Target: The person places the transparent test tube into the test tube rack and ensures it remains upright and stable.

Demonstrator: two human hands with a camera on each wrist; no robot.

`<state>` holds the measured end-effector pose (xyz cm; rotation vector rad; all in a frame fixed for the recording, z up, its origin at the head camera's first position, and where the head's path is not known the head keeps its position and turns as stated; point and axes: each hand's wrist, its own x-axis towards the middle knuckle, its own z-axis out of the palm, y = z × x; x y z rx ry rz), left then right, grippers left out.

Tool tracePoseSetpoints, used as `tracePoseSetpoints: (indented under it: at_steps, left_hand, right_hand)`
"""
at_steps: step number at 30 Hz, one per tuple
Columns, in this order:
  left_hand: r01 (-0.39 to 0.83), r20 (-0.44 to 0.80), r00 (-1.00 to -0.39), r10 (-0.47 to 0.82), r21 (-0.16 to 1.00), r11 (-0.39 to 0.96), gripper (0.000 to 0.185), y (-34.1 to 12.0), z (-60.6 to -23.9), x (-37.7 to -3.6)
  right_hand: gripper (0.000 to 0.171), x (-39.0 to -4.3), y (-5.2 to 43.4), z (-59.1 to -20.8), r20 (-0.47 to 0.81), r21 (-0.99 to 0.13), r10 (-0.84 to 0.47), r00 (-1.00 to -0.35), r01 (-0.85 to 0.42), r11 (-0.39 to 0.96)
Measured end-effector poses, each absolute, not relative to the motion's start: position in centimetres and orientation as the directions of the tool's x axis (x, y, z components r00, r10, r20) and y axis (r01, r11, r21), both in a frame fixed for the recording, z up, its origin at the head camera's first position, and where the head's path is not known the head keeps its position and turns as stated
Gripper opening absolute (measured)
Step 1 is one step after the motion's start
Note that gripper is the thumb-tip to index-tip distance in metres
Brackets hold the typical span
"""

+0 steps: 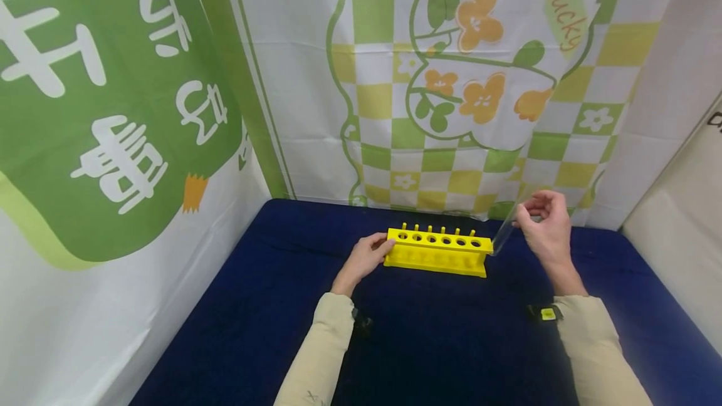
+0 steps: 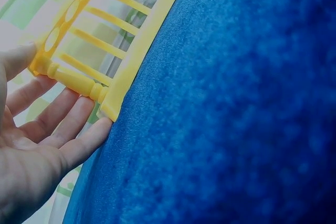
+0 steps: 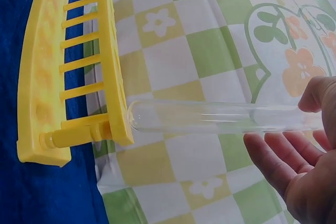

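A yellow test tube rack [image 1: 435, 257] stands on the dark blue tabletop, its row of holes on top and short pegs along the back. My left hand [image 1: 368, 260] grips its left end; in the left wrist view the thumb is at the top plate and the fingers [image 2: 79, 114] lie along the end post and base. My right hand [image 1: 548, 225] pinches a clear glass test tube [image 3: 199, 116] near its upper end. The tube leans, and its rounded bottom overlaps the rack's right end in the head view. In the right wrist view that bottom is close by the top plate.
A dark blue cloth [image 1: 271, 331] covers the table. Behind it hangs a checked, flower-printed curtain [image 1: 375, 102], close to the rack's back. A green and white printed curtain [image 1: 113, 143] hangs at the left, and a pale wall [image 1: 682, 230] stands at the right.
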<state>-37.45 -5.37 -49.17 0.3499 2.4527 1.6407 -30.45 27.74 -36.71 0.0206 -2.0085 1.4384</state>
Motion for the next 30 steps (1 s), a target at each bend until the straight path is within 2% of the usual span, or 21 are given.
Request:
tracePoseSetpoints:
  at_steps: [10, 13, 22, 30]
  left_hand:
    - [0.086, -0.02, -0.96, 0.28, 0.929, 0.361, 0.059, -5.3, -49.2, -37.6]
    - [0.081, -0.026, -0.961, 0.276, 0.927, 0.366, 0.059, -5.3, -49.3, -37.6]
    - [0.077, -0.027, -0.961, 0.275, 0.931, 0.358, 0.058, -5.3, -49.3, -37.5]
    - [0.067, -0.035, -0.96, 0.276, 0.934, 0.351, 0.058, -5.4, -49.2, -37.5]
  right_hand:
    - [0.028, -30.0, 26.1, -35.7, 0.567, -0.807, 0.316, -0.761, -0.437, 0.397]
    - [0.035, -30.2, 25.8, -35.7, 0.571, -0.802, 0.312, -0.76, -0.433, 0.413]
    - [0.035, -30.8, 24.9, -35.3, 0.522, -0.816, 0.303, -0.797, -0.363, 0.451]
    - [0.038, -31.4, 24.8, -35.6, 0.528, -0.82, 0.3, -0.795, -0.385, 0.424]
